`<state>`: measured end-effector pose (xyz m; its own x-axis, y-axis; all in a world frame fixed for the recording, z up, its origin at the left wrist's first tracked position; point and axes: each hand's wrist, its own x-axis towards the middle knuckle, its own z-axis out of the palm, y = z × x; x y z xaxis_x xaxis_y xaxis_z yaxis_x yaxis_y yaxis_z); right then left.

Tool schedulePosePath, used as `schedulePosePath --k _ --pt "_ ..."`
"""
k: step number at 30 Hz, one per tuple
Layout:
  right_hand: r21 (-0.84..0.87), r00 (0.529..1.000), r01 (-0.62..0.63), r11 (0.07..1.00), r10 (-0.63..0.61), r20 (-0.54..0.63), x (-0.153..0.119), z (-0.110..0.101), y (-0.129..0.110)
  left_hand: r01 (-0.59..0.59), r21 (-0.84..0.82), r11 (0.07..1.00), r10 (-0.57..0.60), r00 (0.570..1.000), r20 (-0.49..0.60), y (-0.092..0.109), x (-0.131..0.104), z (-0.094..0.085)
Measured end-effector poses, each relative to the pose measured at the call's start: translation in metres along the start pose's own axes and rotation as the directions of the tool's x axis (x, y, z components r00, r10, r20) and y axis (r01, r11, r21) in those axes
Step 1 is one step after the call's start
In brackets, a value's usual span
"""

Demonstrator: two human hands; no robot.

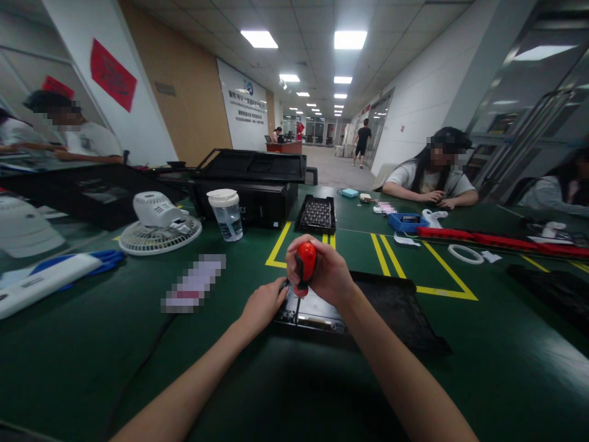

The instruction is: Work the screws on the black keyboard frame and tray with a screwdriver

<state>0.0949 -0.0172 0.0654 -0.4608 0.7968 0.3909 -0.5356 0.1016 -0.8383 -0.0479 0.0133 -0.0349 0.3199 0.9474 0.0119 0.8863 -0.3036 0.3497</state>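
Note:
A red and black screwdriver handle (306,264) is gripped in my right hand (327,273), with the fingers wrapped round it; its tip is hidden. Beneath it lies a black panel (391,307) with a silvery metal part (317,310) at its left side. My left hand (263,305) rests at the left edge of the metal part, fingers bent against it; whether they pinch anything is hidden. Beyond my hands, a black tray (316,215) holds several small round things.
A lidded cup (226,215), a white fan (159,230) and a black case (248,199) stand at the back left. To the right are a blue box (407,222), a tape ring (465,254) and red strips (497,238). People sit around the green table (221,368).

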Motion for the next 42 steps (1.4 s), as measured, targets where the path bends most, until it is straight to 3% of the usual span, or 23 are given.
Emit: schedulePosePath --k 11,21,42 --pt "-0.032 0.995 0.005 0.999 -0.002 0.101 0.000 -0.008 0.003 -0.057 0.031 0.998 0.058 0.998 -0.013 -0.006 0.002 0.005" --pt "-0.040 0.988 0.010 0.999 -0.003 0.153 0.000 -0.011 0.005 -0.035 0.034 0.999 0.035 0.999 -0.002 -0.004 0.001 0.002" --pt "-0.104 0.991 -0.017 0.994 0.030 0.128 -0.003 -0.005 0.004 0.017 0.066 0.998 -0.018 0.999 0.028 -0.001 0.000 -0.002"
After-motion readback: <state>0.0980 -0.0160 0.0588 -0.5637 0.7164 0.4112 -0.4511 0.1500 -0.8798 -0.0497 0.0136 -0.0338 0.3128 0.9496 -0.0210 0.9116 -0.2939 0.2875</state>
